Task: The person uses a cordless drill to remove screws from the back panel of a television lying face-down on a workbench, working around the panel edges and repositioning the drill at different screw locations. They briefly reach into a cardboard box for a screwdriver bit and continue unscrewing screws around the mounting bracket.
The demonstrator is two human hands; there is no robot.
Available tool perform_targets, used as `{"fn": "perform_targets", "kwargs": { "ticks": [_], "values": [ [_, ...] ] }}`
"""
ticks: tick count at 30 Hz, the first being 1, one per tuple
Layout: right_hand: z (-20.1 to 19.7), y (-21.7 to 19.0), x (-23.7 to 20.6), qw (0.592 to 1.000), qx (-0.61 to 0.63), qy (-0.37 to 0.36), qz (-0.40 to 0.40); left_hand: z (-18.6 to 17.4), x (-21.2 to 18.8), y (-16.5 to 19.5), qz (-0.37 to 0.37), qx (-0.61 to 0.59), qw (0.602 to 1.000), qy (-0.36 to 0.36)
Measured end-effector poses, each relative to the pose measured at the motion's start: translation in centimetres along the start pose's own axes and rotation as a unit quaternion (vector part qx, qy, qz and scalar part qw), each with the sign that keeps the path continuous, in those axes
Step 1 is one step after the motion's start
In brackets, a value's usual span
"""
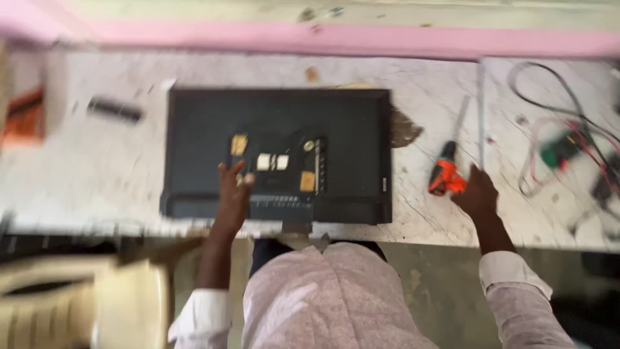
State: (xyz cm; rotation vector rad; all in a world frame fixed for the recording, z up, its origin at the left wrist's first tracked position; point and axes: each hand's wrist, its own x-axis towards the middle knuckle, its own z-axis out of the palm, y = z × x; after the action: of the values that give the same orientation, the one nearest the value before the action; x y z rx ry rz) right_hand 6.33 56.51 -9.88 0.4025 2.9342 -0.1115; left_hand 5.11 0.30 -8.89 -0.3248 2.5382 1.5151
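Note:
A black flat television (206,129) lies face down on a white marbled worktop (110,168), its back panel showing yellow and white stickers and a port strip. My left hand (232,189) rests on the back panel near the lower middle, fingers spread, holding nothing. My right hand (476,192) is on the worktop to the right of the television, closed around the lower end of a thin grey rod (481,110) that runs away from me. An orange-handled screwdriver (447,169) lies just left of that hand. The picture is blurred.
A tangle of black and red cables with a green part (560,150) lies at the right. A small dark bar (115,110) sits at the left, an orange object (24,119) beyond it. A pink band (336,39) runs behind the worktop. A cream plastic chair (84,304) stands lower left.

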Motion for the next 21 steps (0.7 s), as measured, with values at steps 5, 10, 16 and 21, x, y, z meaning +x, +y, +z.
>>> {"fn": "perform_targets", "kwargs": {
  "ticks": [5, 10, 16, 21],
  "values": [
    [2.2, -0.1, 2.0, 0.994, -0.066, -0.088, -0.008, 2.9, -5.6, -4.0, -0.016, 0.036, 0.984, 0.174],
    [2.8, -0.1, 0.9, 0.996, 0.058, 0.024, -0.061, 4.8, -9.7, -5.9, -0.071, 0.044, 0.968, 0.235],
    [3.0, -0.2, -5.1, 0.794, 0.596, -0.021, -0.122, 5.3, -10.0, -3.4, -0.089, -0.320, 0.921, 0.205],
    [5.1, -4.9, -12.9, 0.616, 0.763, -0.176, -0.083, 4.1, -8.2, 7.6, 0.047, -0.562, 0.810, -0.161]
  ]
}}
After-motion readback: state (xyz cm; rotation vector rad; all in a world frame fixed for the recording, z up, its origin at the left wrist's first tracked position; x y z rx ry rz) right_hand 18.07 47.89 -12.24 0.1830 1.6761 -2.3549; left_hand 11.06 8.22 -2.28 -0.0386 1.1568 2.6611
